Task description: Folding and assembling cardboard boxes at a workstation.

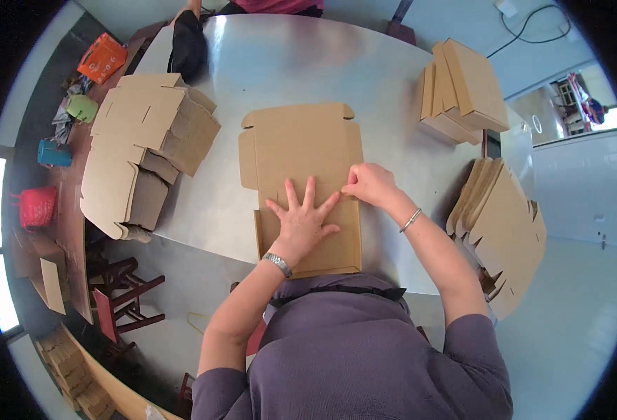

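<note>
A partly folded brown cardboard box [299, 143] lies on the metal table in front of me, its long lid panel stretching away flat. The side wall at the near left stands up. My left hand [301, 224] presses on the near panel, fingers spread wide and palm down. At the box's right edge, near the crease between the two panels, my right hand [370, 185] is closed with thumb and forefinger pinched on the cardboard side flap. The exact bit of flap between those fingertips is mostly hidden.
Flat cardboard blanks [137, 119] are stacked at the table's left, with another stack [508, 238] at the right. Finished-looking closed boxes [473, 84] pile up at the far right. A person [273, 5] is across the table [280, 63]. Stools [130, 297] stand lower left.
</note>
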Tool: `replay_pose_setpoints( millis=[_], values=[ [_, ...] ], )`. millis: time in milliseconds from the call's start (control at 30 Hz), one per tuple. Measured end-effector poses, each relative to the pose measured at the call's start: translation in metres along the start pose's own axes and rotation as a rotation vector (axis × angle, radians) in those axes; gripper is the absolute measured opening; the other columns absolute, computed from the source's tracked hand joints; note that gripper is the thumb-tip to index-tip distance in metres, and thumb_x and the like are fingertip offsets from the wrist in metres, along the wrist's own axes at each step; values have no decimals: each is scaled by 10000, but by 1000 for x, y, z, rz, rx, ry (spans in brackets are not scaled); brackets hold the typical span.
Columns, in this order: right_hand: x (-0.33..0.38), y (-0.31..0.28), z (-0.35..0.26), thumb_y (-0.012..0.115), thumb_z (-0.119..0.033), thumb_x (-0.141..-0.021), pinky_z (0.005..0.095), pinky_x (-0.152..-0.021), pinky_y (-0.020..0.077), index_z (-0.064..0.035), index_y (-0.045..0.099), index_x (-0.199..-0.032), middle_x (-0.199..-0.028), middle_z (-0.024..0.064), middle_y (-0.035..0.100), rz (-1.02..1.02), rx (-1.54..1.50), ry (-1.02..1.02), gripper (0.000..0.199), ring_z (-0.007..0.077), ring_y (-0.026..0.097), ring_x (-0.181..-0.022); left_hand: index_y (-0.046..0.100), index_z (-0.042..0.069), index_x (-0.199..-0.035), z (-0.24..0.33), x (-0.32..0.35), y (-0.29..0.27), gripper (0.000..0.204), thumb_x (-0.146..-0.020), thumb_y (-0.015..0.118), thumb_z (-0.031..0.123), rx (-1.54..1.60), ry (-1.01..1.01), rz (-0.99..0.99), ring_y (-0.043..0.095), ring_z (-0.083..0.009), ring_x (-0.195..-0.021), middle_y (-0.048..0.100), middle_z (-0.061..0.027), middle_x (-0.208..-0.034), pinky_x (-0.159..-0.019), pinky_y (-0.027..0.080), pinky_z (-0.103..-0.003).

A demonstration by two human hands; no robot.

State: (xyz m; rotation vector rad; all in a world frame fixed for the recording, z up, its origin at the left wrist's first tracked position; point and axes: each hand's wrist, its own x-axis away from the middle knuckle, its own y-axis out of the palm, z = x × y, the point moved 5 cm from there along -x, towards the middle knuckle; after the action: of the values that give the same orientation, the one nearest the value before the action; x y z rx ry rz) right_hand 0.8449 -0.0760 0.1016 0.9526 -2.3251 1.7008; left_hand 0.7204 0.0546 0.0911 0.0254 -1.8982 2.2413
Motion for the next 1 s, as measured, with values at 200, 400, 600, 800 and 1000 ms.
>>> replay_pose_setpoints(
  millis=[200,400,600,800,1000],
  values=[
    [-91,-44,20,658,-318,-782,405,-829,505,-56,624,-1059,-1032,129,666,597,-259,-147,384,311,628,-970,420,385,-1387,7,2,2,675,-777,630,586,24,-3,38,202,-477,-1346,265,-157,-1470,-868,247,-833],
    [-113,-71,4,695,-353,-796,376,-832,505,5,572,-1130,-1062,149,646,340,-310,-93,505,292,626,-957,473,359,-1350,5,2,0,602,-801,623,553,79,-29,38,280,-431,-1275,334,-162,-1362,-873,264,-824],
    [-15,-96,-33,776,-311,-749,345,-813,498,-7,568,-1169,-996,113,639,336,-536,-194,559,204,603,-889,481,338,-1350,2,0,-2,605,-803,609,562,62,-55,24,285,-430,-1268,340,-161,-1347,-872,271,-822],
    [41,-37,4,752,-85,-773,332,-797,505,-9,567,-1183,-1021,87,649,564,-1156,-516,456,145,603,-943,467,347,-1369,7,-2,-2,610,-818,584,578,27,-35,30,279,-432,-1275,338,-157,-1363,-875,266,-824],
    [42,0,25,712,-110,-822,315,-681,519,-15,627,-1048,-855,81,683,395,-864,-308,258,156,652,-760,451,359,-1384,8,-2,-3,626,-821,551,615,6,-71,-10,230,-438,-1329,331,-156,-1394,-906,257,-814]
  ],
)
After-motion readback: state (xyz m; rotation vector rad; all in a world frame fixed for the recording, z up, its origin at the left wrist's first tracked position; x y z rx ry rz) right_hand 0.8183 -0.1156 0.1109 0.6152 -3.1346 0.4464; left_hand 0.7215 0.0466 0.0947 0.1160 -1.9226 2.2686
